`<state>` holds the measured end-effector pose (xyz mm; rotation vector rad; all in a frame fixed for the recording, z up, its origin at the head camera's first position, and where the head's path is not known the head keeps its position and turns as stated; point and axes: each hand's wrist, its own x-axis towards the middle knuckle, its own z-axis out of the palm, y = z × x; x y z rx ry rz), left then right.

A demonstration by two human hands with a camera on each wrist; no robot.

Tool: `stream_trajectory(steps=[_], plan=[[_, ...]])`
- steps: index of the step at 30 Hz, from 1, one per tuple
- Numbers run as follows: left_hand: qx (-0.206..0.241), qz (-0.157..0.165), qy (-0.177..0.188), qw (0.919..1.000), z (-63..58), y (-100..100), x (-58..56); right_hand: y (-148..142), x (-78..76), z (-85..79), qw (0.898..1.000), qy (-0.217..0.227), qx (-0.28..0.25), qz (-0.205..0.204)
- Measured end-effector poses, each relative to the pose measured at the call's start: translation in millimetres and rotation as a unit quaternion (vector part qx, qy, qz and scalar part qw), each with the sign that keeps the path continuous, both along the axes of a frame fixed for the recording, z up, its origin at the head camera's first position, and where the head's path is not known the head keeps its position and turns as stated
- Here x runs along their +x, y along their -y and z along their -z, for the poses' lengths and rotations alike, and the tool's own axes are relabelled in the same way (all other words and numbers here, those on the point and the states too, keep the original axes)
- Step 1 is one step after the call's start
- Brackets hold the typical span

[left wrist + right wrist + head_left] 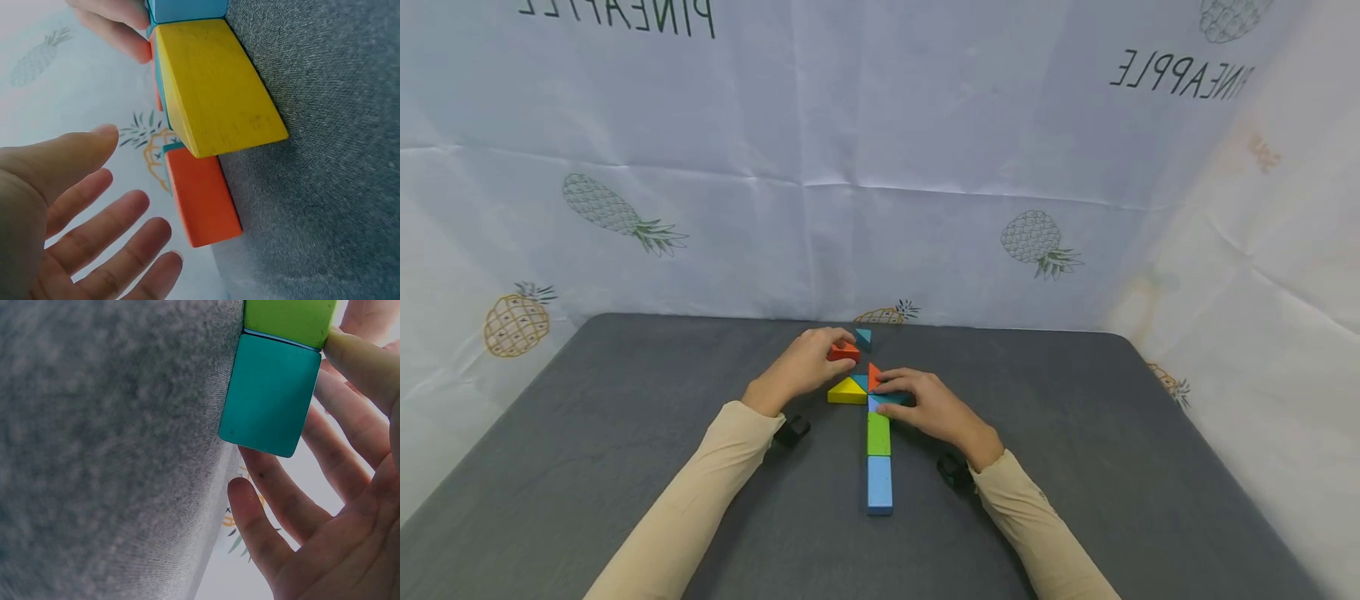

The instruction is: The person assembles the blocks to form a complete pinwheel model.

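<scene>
In the head view, my left hand (807, 360) is over an orange-red block (844, 352); the left wrist view shows its loosely spread fingers apart from that block (203, 197). A yellow triangular block (847, 392) lies nearer me. My right hand (934, 406) reaches around a teal triangular block (891, 399), fingers on the far side by an orange triangle (873, 377), thumb on the near side. The right wrist view shows these fingers mostly straight, beside the teal block's end (272, 394). Some fingertip contacts are hidden.
A light green block (878, 434) and a light blue block (880, 483) run in line toward me. Another teal triangle (864, 338) lies near the far edge of the dark grey table (1060, 500). A pineapple-print cloth (910, 125) hangs behind.
</scene>
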<state>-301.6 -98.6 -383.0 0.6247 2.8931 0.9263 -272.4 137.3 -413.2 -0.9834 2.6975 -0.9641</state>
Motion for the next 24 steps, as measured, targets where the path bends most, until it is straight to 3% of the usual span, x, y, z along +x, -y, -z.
stream_trajectory(steps=[10,19,24], plan=[[-0.028,0.000,-0.009,0.9996,-1.5,-7,-10.9,0,-1.1,0.8,1.000,0.002,-0.002,0.002],[-0.063,-0.008,-0.042,0.9971,0.8,-16,-19.9,-1,-1.4,1.9,1.000,-0.005,-0.003,-0.003],[-0.071,-0.014,-0.036,0.9967,1.0,-19,-26.3,-1,-0.8,1.4,1.000,-0.012,-0.002,-0.009]])
